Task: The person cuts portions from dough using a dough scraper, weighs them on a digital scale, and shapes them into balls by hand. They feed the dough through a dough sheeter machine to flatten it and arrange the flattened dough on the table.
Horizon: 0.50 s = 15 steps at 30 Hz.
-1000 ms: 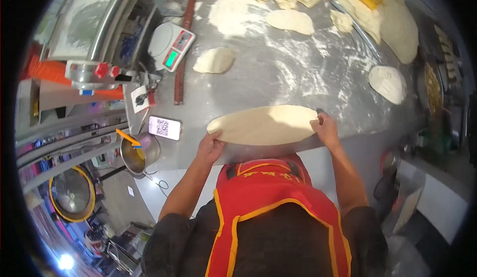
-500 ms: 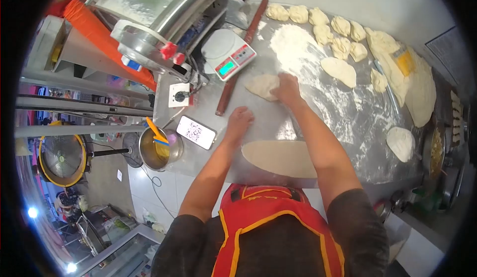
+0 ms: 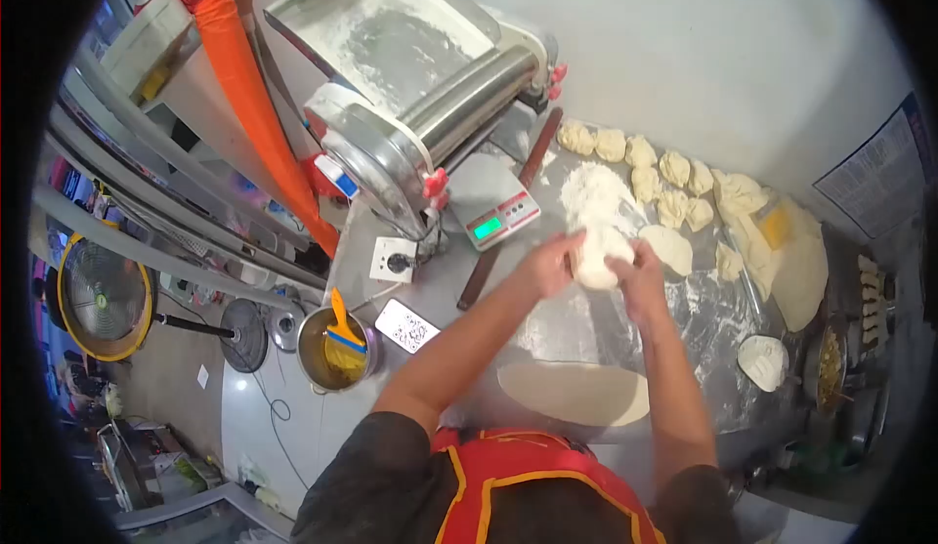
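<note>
A pale flattened piece of dough is held by both hands in front of the flour pile. My left hand grips its left edge, and my right hand closes on its right edge. Just right of it lies an oval dough piece on the floured metal table. Nearer my body, a long rolled-out dough sheet rests along the front edge. Several dough balls are grouped at the back.
Left of the hands are a kitchen scale, a rolling pin and a dough roller machine. A phone lies near a metal pot. At the right are a large dough mass and a white dough round.
My right hand has brought the dough from beside the scale rightward to the flour. My left hand, earlier empty on the table, now holds it too. The camera view has tilted upward.
</note>
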Available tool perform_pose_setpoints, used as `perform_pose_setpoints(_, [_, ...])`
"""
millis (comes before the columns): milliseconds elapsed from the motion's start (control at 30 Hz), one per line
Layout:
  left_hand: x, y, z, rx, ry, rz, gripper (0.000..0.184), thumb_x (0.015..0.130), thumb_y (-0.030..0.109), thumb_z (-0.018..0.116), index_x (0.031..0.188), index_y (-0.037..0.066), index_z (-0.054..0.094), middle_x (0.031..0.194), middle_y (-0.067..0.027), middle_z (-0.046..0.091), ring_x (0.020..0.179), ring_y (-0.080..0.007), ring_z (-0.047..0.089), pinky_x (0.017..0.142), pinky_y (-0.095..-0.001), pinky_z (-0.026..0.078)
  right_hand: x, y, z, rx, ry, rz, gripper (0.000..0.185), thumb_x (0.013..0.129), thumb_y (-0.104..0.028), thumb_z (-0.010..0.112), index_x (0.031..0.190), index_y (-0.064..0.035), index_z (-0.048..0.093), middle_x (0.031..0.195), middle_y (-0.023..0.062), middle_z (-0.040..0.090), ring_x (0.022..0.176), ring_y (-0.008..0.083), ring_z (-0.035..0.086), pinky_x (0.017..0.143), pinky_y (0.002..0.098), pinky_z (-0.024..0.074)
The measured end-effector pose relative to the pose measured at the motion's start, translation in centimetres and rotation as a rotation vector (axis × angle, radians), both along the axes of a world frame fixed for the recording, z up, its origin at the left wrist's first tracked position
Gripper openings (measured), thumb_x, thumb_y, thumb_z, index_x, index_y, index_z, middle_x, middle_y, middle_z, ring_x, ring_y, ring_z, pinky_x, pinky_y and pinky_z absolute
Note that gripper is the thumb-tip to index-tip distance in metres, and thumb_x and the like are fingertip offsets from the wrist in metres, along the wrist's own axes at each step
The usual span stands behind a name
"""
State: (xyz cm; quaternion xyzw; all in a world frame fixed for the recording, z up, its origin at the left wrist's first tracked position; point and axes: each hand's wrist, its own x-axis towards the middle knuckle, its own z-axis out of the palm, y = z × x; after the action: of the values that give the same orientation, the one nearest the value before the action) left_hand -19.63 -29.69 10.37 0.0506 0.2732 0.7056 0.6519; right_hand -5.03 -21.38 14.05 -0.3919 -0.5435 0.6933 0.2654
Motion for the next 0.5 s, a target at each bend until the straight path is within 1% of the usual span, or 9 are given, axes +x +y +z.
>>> perform_pose_setpoints(33, [-1.6,0.8,2.3,0.031,0.148,0.067,0.033,0.091,0.021,0.057,0.117,0.001,0.055,0.107,-0.0112,0.064,0.097,-0.018,0.063,0.082,-0.0337,0.051,-1.7,0.7,1.8,0.036,0.09,0.01,0.033,0.076,0.0,0.067,0.105,-0.0001,0.051,0.095,0.0084,0.058,0.084,0.0159,0.059,0.072,0.0292,0.0492])
perform_pose_setpoints(100, [-6.6,2.0,6.7,0.311,0.432,0.169,0.031,0.09,0.018,0.058,0.113,-0.002,0.055,0.103,-0.0122,0.065,0.09,-0.0197,0.065,0.078,-0.0347,0.053,-6.1,0.7,7.3,0.005,0.278,0.045,0.046,0.079,-0.002,0.067,0.119,0.0025,0.044,0.101,0.0119,0.057,0.09,0.0177,0.059,0.077,0.0305,0.0499])
perform_pose_setpoints(133, [-9.3,1.7,10.0,0.22,0.519,0.196,0.028,0.089,0.015,0.06,0.11,-0.003,0.056,0.101,-0.0135,0.065,0.088,-0.0209,0.065,0.075,-0.0348,0.053,-8.4,1.0,8.5,-0.059,0.422,0.084,0.053,0.08,-0.004,0.066,0.125,0.002,0.039,0.106,0.0116,0.057,0.095,0.0194,0.058,0.078,0.0303,0.0501])
perform_pose_setpoints(167, [-12.0,1.3,13.7,0.137,0.612,0.233,0.026,0.087,0.012,0.062,0.107,-0.004,0.056,0.099,-0.0148,0.065,0.086,-0.0221,0.065,0.072,-0.0348,0.054,-10.1,0.9,10.4,-0.072,0.433,0.128,0.054,0.082,-0.005,0.065,0.128,0.0005,0.037,0.114,0.0118,0.054,0.1,0.0209,0.056,0.08,0.0308,0.05])
perform_pose_setpoints(233, [-16.3,0.9,18.9,0.007,0.663,0.546,0.03,0.084,0.013,0.067,0.104,-0.005,0.055,0.093,-0.0157,0.065,0.079,-0.0239,0.065,0.066,-0.0346,0.053,-13.0,-1.5,13.3,-0.052,0.569,0.107,0.053,0.083,-0.007,0.064,0.128,-0.0024,0.037,0.12,0.0115,0.052,0.102,0.0199,0.054,0.081,0.0301,0.0489])
perform_pose_setpoints(300, [-20.5,-0.6,22.8,-0.295,1.148,0.696,0.046,0.08,0.012,0.07,0.113,-0.012,0.049,0.103,-0.0188,0.062,0.09,-0.026,0.065,0.072,-0.0373,0.054,-13.4,-2.7,12.7,0.004,0.501,0.16,0.053,0.083,-0.007,0.063,0.128,-0.0035,0.037,0.121,0.0126,0.051,0.103,0.0197,0.053,0.081,0.0305,0.048])
perform_pose_setpoints(367, [-28.9,0.4,19.4,-0.515,1.519,0.87,0.054,0.078,0.023,0.072,0.116,-0.007,0.049,0.109,-0.0221,0.057,0.096,-0.029,0.062,0.079,-0.0411,0.051,-12.8,-3.1,10.0,0.063,0.418,0.207,0.052,0.083,-0.006,0.062,0.128,-0.0045,0.038,0.121,0.0126,0.051,0.102,0.02,0.054,0.082,0.0307,0.0474])
perform_pose_setpoints(467, [-28.0,-2.7,20.3,-1.112,2.26,0.537,0.051,0.077,0.03,0.07,0.115,0.003,0.052,0.116,-0.0231,0.05,0.1,-0.0332,0.058,0.085,-0.0431,0.048,-9.9,-2.7,7.8,0.225,0.184,0.298,0.045,0.083,-0.007,0.062,0.123,-0.0022,0.042,0.114,0.0118,0.054,0.097,0.0194,0.057,0.081,0.0313,0.0496])
perform_pose_setpoints(500, [-28.5,-2.8,20.2,-1.043,2.291,0.483,0.049,0.077,0.032,0.07,0.115,0.005,0.053,0.117,-0.0227,0.049,0.099,-0.0343,0.058,0.085,-0.0435,0.048,-9.1,-2.4,7.5,0.28,0.087,0.322,0.042,0.083,-0.007,0.062,0.121,-0.0009,0.044,0.111,0.0117,0.055,0.096,0.0189,0.059,0.081,0.0316,0.0508])
